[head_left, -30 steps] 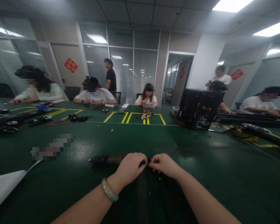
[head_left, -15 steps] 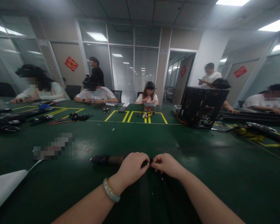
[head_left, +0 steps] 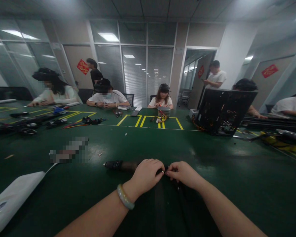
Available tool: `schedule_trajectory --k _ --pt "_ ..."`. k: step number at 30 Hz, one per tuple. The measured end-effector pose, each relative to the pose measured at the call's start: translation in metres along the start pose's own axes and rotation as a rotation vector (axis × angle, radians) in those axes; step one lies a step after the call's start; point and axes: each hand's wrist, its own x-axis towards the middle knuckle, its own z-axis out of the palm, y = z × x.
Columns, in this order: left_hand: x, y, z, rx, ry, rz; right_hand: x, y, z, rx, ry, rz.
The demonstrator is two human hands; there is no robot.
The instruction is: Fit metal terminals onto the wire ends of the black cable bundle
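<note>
My left hand (head_left: 146, 173), with a pale green bangle on its wrist, is closed in a pinch at the middle of the table edge. My right hand (head_left: 184, 173) is closed too, fingertip to fingertip with the left. Between the tips shows a tiny shiny part (head_left: 163, 171), too small to name. Both hands rest on a dark, flat black object (head_left: 162, 204) lying under my forearms. A dark cylindrical tool (head_left: 119, 164) lies just left of my left hand, touching or passing behind it.
A white flat packet (head_left: 12, 197) lies at the near left on the green table (head_left: 236, 184). An open black computer case (head_left: 224, 112) stands at the right. Cables and black parts (head_left: 27, 125) lie far left. Several people sit along the far side; two stand behind.
My hands have stayed pinched together in the same spot. The view has shifted slightly to the left and down. A standing person at the back walked left.
</note>
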Motion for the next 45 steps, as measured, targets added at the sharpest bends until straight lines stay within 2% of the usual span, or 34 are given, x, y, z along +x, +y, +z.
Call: schedule_trajectory --k 10,45 --pt "-0.001 0.0026 -0.002 -0.015 0.023 -0.038 0.0017 0.0044 0.0001 -0.017 -0.012 -0.004" --pt "0.0004 -0.001 0.0007 0.009 -0.007 -0.004 -0.0012 0.0027 -0.0025 -0.026 -0.027 0.017"
